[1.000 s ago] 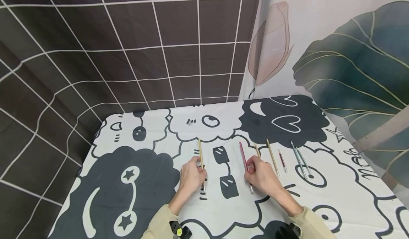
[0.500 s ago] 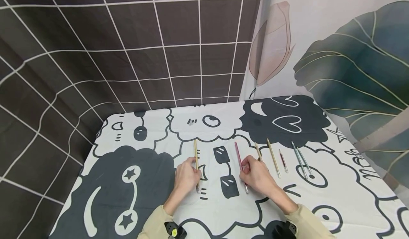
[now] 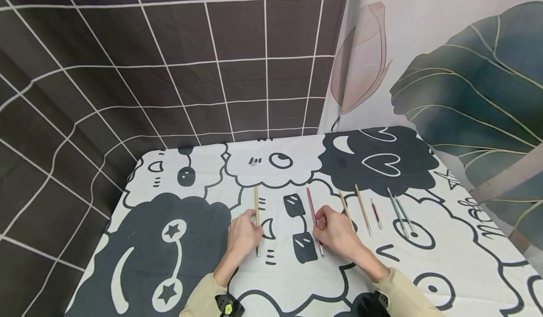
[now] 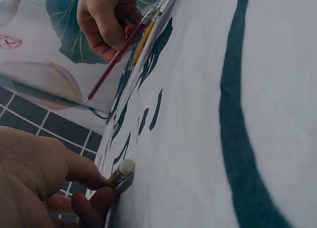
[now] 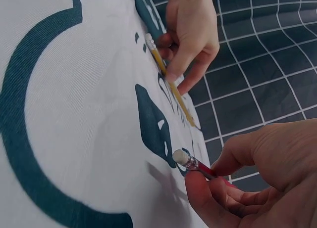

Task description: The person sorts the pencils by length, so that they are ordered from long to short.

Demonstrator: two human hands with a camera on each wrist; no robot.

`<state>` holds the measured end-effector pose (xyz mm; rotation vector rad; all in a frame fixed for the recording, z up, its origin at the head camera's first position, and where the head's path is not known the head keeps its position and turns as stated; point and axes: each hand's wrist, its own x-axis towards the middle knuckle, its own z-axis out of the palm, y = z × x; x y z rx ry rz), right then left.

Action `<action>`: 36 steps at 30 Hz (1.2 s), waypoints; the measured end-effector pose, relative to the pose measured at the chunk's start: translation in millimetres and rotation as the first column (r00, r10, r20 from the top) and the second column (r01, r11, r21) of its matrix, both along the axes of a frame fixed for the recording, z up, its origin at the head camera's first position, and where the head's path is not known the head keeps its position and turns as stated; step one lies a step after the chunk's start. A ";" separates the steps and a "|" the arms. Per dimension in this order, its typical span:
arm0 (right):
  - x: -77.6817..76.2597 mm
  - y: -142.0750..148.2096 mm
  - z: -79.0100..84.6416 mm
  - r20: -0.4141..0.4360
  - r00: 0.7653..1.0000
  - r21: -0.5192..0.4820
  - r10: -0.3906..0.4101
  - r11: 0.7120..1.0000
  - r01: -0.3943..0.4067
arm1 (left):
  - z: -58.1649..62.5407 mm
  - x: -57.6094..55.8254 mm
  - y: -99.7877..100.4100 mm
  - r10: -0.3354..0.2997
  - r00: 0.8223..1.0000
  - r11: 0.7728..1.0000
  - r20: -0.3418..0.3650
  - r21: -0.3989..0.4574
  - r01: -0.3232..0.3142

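My left hand pinches a yellow pencil between thumb and fingers. The pencil's white eraser points toward me, seen large in the left wrist view close over the cloth. To the right, my right hand pinches a red pencil with its eraser end near me. Both pencils point away from me, roughly parallel, with a gap between them. Just right of the right hand lies another yellow pencil, its lower part partly behind the hand.
Further right on the patterned cloth lie a longer yellow pencil, a short red pencil and two teal pencils close together. A dark grid curtain hangs behind the table, with a leaf-print curtain at the right.
Both hands have slid left over the table, the left with the yellow pencil and the right with the red one. More of the yellow pencil beside my right hand now shows.
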<state>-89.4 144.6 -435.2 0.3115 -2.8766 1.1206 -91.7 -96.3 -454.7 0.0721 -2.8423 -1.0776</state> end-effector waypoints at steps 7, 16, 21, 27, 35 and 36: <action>-2.1 -6.6 0.5 -0.013 1.000 0.000 0.010 1.000 -0.010 | 0.0 0.1 -2.1 -0.003 1.000 1.000 -0.018 -0.020 0.003; -8.3 -15.1 -0.2 0.009 0.999 -0.049 0.041 0.998 -0.040 | 0.5 -0.9 -4.2 -0.007 0.999 1.000 -0.031 -0.021 0.006; -10.5 -20.5 -0.3 0.043 0.997 -0.101 0.059 0.993 -0.054 | 0.2 -1.2 -4.4 -0.018 0.999 0.999 -0.040 -0.029 0.017; -12.4 -29.1 -1.2 0.073 0.993 -0.157 0.091 0.985 -0.078 | -1.4 -1.5 -4.6 -0.022 0.999 0.999 -0.049 -0.043 0.020; -13.4 -40.4 -5.0 0.117 0.985 -0.199 0.127 0.975 -0.102 | -1.4 -0.4 -3.4 -0.014 0.999 0.999 -0.047 -0.038 0.012; -13.7 -42.0 -5.2 0.116 0.984 -0.203 0.134 0.973 -0.109 | -1.2 -0.3 -3.2 -0.012 0.999 0.999 -0.046 -0.036 0.010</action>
